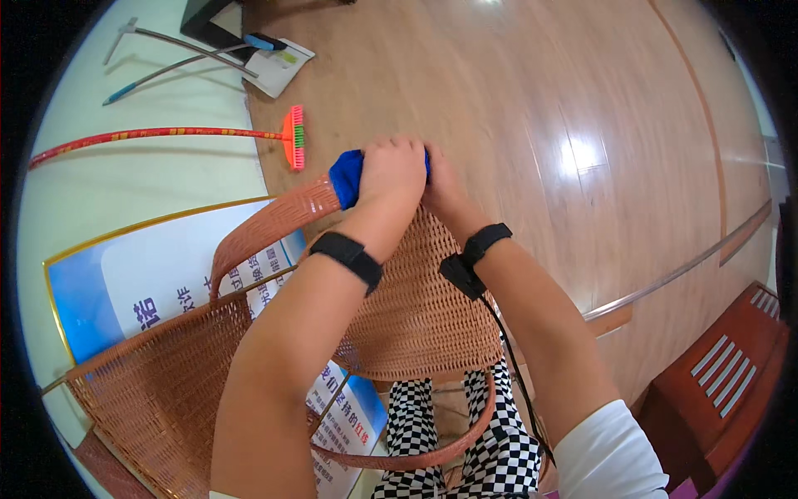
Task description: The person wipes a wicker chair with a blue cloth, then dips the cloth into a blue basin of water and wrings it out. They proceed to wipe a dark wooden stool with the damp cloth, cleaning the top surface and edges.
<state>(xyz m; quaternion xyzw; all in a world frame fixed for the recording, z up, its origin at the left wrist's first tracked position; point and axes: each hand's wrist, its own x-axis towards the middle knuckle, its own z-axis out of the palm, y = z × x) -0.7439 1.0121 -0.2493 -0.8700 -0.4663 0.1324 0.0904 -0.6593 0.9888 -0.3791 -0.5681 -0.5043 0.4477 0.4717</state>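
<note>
A brown woven wicker chair (430,312) stands before me, with its curved armrest (274,224) reaching up from the backrest (156,380). Around the front part of that armrest lies a blue cloth (346,179). My left hand (393,165) presses over the cloth, fingers curled across the armrest. Close against it, my right hand (442,178) grips the cloth from the other side; its fingers are partly hidden behind the left hand. A second armrest (424,461) curves in front of my checkered trousers.
Against the pale wall lean a red-handled floor brush (293,137), a metal-handled tool (193,47) and a thin blue-tipped rod (168,72). Near them sits a white dustpan (277,68). A framed poster bearing writing (156,249) stands behind the chair. Slotted red-brown wooden furniture (717,374) is at right. A black cable (514,368) hangs from my right wrist.
</note>
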